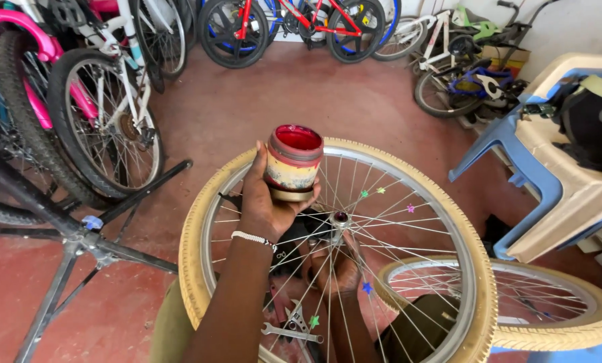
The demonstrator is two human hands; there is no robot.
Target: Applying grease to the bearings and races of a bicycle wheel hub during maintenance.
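My left hand (266, 202), with a white bead bracelet on the wrist, holds up an open jar (294, 163) of dark red grease above a bicycle wheel (200, 222). The wheel has a cream tyre, and small coloured stars sit on its spokes. It stands in front of me across my lap. My right hand (334, 269) is behind the spokes just below the hub (340, 217), fingers curled toward the axle. I cannot tell whether it grips anything.
A second cream-tyred wheel (549, 333) lies at the lower right. A spanner (291, 331) lies on the red floor under the spokes. Stacked plastic chairs (556, 181) stand to the right, a black stand (86, 238) to the left, several bicycles (106, 114) behind.
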